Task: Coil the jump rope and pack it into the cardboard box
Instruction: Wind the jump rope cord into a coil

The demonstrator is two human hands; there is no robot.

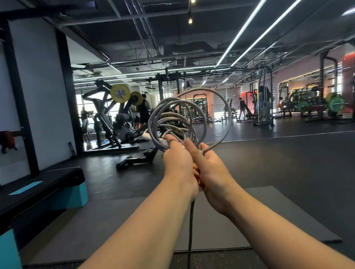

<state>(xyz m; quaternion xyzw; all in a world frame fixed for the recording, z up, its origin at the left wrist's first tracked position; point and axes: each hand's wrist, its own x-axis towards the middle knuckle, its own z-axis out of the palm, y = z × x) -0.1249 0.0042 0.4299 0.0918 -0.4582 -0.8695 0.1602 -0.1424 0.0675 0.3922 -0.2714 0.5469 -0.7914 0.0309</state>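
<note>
The grey jump rope [222,104] stands wound in several loops above my hands, held up at chest height. My left hand [178,160] grips the bottom of the loops, thumb pressed over the strands. My right hand [209,169] holds the same bundle from the right, fingers curled round the rope. A reddish-orange part [197,175], perhaps a handle, shows between my palms. From under my hands a dark cord [190,231] hangs straight down toward the floor. No cardboard box is in view.
A grey exercise mat [277,215] lies on the black gym floor below my arms. A black and teal step platform [53,192] sits at the left. A black bench base [137,158] and weight machines [119,116] stand ahead, with people farther back.
</note>
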